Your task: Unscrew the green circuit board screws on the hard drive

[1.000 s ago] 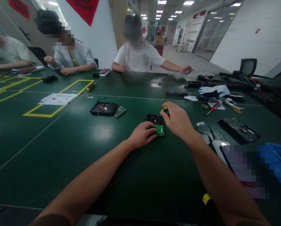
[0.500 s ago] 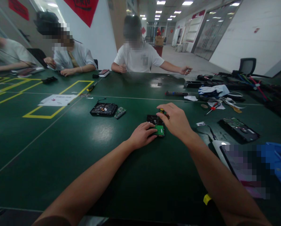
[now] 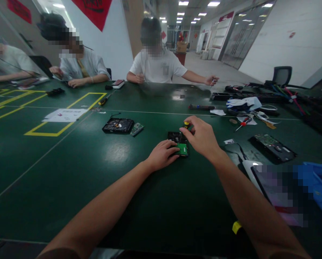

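A small black hard drive (image 3: 174, 135) with a green circuit board (image 3: 183, 149) lies on the green table in front of me. My left hand (image 3: 161, 155) grips its left and near side, fingers over the board and thumb along the near edge. Above the drive's right side, my right hand (image 3: 202, 136) pinches the yellow-and-black handle of a screwdriver (image 3: 186, 124). The thin shaft points down at the black part of the drive; whether its tip sits in a screw is too small to tell.
Left of my hands lie an opened hard drive (image 3: 118, 125) and a loose circuit board (image 3: 137, 129). At right are another hard drive (image 3: 274, 148), a phone-like device (image 3: 268, 190), a blue bin (image 3: 320, 183) and a red-tipped screwdriver (image 3: 242, 124). People sit across the table.
My right hand's fingers have shifted slightly around the screwdriver handle, showing more of its yellow top. My left hand and the hard drive stay in place.
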Demonstrator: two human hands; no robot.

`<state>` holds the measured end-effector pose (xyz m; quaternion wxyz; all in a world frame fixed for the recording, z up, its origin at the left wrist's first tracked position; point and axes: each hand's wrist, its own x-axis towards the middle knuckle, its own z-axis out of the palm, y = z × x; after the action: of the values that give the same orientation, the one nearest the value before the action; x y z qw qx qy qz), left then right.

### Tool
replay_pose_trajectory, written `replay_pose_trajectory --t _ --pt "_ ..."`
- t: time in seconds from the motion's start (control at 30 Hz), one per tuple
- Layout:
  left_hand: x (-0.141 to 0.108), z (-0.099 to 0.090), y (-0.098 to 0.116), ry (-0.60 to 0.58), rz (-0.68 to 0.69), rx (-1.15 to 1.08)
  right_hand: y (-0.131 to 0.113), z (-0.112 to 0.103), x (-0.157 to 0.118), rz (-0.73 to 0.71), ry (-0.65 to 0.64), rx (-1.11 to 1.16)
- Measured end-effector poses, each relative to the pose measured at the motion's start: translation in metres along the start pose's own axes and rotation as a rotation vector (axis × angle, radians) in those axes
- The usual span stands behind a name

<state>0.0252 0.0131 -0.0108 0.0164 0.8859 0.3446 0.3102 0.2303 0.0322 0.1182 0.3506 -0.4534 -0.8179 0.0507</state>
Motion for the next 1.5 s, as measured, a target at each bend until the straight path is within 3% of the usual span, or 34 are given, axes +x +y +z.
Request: replay_pose_trajectory --t 0.2,0.43,0.83,1.0,1.17,1.5 --pt "0.001 0.000 0.000 0.002 0.004 -0.003 -0.003 0.000 0.000 -0.005 -0.035 0.041" --pt "0.001 -0.002 0.002 -0.003 0.001 -0.009 0.007 0.009 -0.001 0.200 -0.132 0.485" --pt "0.002 -0.005 0.002 -0.023 -0.006 -0.020 0.001 0.013 0.003 0.392 -0.175 0.932" --pt "0.002 -0.003 0.002 -0.027 -0.014 -0.010 0.007 0.012 0.005 0.442 -0.134 0.943" --pt "0.001 -0.003 0.002 -0.021 -0.015 -0.004 0.010 0.009 0.006 0.380 -0.172 0.842" --pt "0.001 -0.003 0.001 -0.022 -0.012 -0.014 0.002 0.010 0.003 0.435 -0.225 0.962"
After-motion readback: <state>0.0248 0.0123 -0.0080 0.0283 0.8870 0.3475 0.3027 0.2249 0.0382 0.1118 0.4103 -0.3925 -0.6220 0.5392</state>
